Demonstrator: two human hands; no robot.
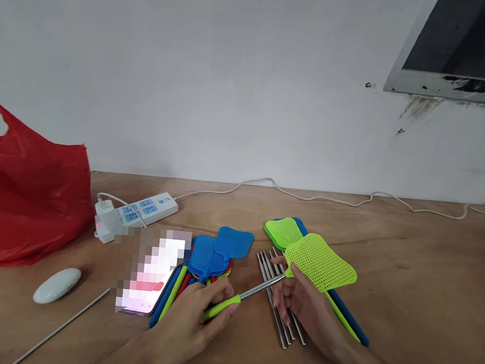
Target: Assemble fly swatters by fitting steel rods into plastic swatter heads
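A yellow-green fly swatter (pixel 322 262) with a metal shaft is held across both hands. My left hand (pixel 194 319) is closed round its green handle. At the neck just below the mesh head, my right hand (pixel 300 297) grips it between thumb and fingers. Beneath the right hand lie several metal rods (pixel 279 324), side by side. Behind that hand, a green swatter head (pixel 283 231) rests over a blue one (pixel 300 225), with green and blue handles (pixel 349 319) reaching toward me. Left of centre is a pile of swatters with blue heads (pixel 208 255) on top and mixed-colour handles.
A lit phone (pixel 153 279), partly pixelated, lies left of the pile. Behind it are a white power strip (pixel 151 208) with a charger and a cable along the wall. A red plastic bag (pixel 28 203) and a white mouse-shaped object (pixel 57 286) occupy the left side.
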